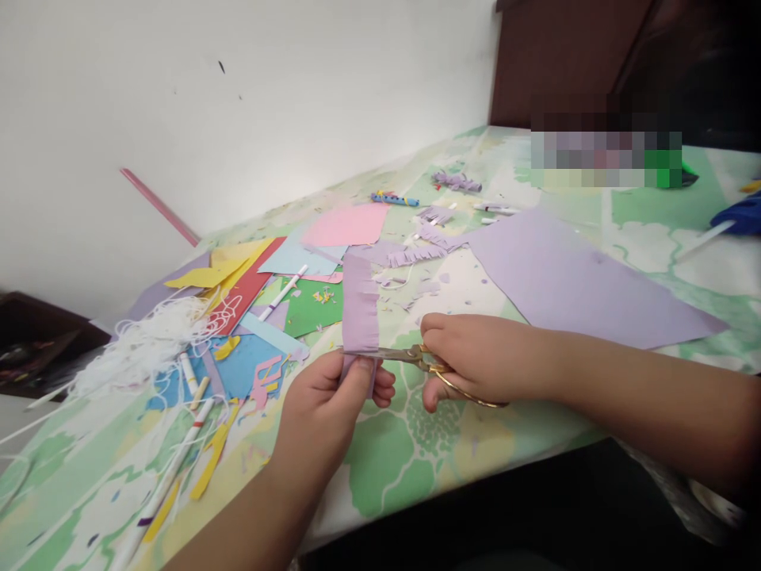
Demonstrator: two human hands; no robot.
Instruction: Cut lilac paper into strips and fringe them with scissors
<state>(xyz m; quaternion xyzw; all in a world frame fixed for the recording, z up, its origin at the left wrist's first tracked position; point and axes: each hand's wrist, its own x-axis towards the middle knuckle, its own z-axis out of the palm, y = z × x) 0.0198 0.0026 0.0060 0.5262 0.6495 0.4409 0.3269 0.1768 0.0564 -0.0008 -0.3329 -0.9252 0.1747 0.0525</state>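
Observation:
Between the thumb and fingers of my left hand is the near end of a lilac paper strip, which stretches away from me. Small slits run along the strip's right edge. My right hand grips gold-handled scissors, with fingers in the handle loops. The scissor blades point left and lie across the strip, just beyond my left thumb. Whether the blades are fully closed is hard to make out. Fringed lilac paper scraps lie past the strip.
A big lilac sheet covers part of the right side. On the left are a heap of white string, coloured papers and several markers. A fringed lilac roll and a blue roll lie farther back, near the white wall.

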